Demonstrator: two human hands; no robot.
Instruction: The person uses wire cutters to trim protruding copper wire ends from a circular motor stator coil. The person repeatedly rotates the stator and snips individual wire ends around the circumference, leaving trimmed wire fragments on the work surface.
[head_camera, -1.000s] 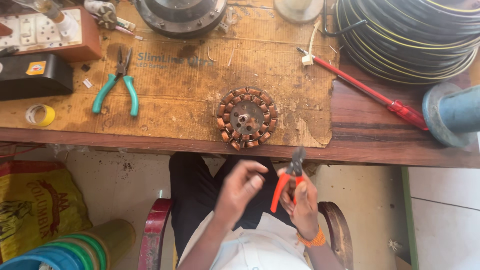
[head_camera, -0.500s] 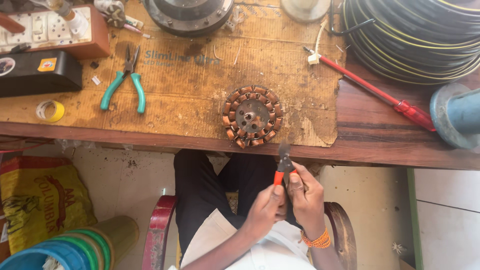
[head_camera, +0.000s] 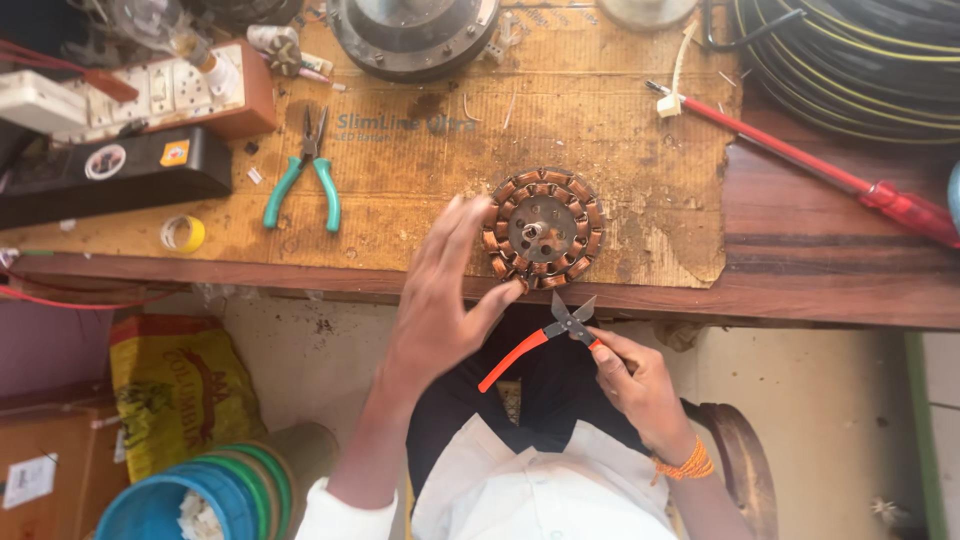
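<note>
Stator (head_camera: 543, 228), a copper-wound ring, lies flat on cardboard (head_camera: 420, 170) near the worktop (head_camera: 830, 290) edge, within easy reach; the left hand (head_camera: 440, 300) spreads open against its rim, steadying it, while the right hand (head_camera: 635, 385) grips orange-handled cutters (head_camera: 545, 335) just below.

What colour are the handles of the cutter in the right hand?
Orange, on the cutter in the right hand; head view.

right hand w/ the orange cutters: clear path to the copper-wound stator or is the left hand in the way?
Probably clear. The right hand holds the orange-handled cutters just below the copper-wound stator, jaws open toward it. The left hand covers only the stator's left edge; the bottom and right side look free.
</note>
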